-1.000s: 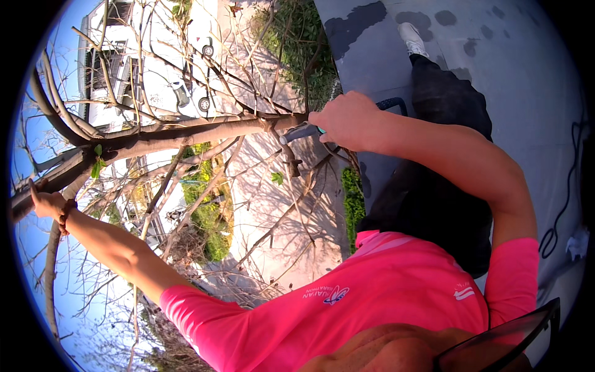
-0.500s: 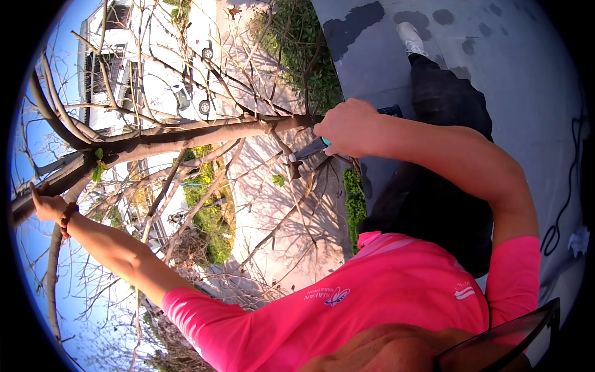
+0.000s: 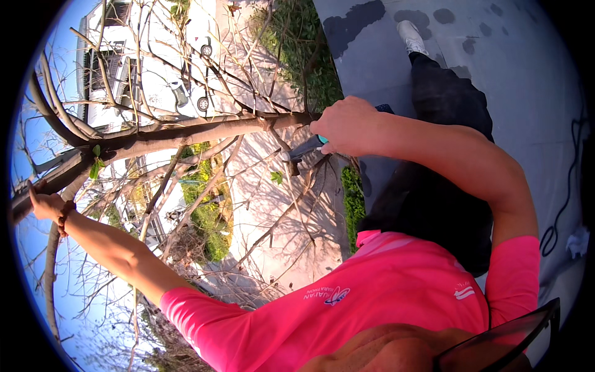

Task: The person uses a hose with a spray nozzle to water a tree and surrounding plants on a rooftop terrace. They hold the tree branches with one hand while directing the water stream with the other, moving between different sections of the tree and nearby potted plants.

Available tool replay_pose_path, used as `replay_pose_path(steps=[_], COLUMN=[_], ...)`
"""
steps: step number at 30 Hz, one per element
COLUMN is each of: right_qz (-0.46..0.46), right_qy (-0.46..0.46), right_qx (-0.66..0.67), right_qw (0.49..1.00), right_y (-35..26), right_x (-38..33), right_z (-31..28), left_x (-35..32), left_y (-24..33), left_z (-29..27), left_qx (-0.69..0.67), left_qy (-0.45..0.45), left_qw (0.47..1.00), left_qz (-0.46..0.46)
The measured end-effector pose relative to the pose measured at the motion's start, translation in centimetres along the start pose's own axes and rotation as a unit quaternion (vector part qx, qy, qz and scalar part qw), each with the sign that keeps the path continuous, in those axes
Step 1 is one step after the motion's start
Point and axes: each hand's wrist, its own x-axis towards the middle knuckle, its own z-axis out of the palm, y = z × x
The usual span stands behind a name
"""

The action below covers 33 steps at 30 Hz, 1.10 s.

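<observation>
A thick bare tree branch (image 3: 186, 137) runs across from the far left to the middle. My left hand (image 3: 48, 206) is closed round its thick left part; some fingers are hidden behind the wood. My right hand (image 3: 348, 127) is closed round a dark hand tool with teal trim (image 3: 304, 149), beside the branch's right part. The tool's front slants down and left, near a short side stub, and its dark rear end shows beyond my knuckles. Its exact kind is hard to make out. Two green leaves (image 3: 96, 164) sprout from the branch near my left hand.
Several thin bare twigs spread above and below the branch. Paving (image 3: 273, 211), a hedge (image 3: 353, 198) and a white vehicle (image 3: 162, 93) lie beyond. On my right is a grey surface (image 3: 527, 93) with damp patches, my shoe (image 3: 410, 37) and a black cable (image 3: 561, 211).
My right hand has shifted slightly left with the tool, whose rear end shows less. The tool's front has turned a little. My left hand stays on the branch.
</observation>
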Motion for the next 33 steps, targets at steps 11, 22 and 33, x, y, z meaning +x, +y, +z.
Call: replay_pose_path(steps=[11, 22, 33], right_qz=[0.014, 0.026, 0.085], right_qy=[0.011, 0.058, 0.188], right_qx=[-0.034, 0.014, 0.008], right_qw=[0.999, 0.998, 0.979], right_y=[0.9, 0.9, 2.0], right_x=[0.3, -0.4, -0.3], right_z=[1.1, -0.1, -1.5], left_x=[1.3, 1.1, 1.0], left_y=[-2.3, -1.7, -1.5], left_z=[0.6, -0.5, -0.8], left_qx=[0.009, 0.025, 0.026], left_qy=[-0.015, -0.012, -0.017], left_qw=[0.998, 0.997, 0.998], left_qz=[0.055, 0.065, 0.053])
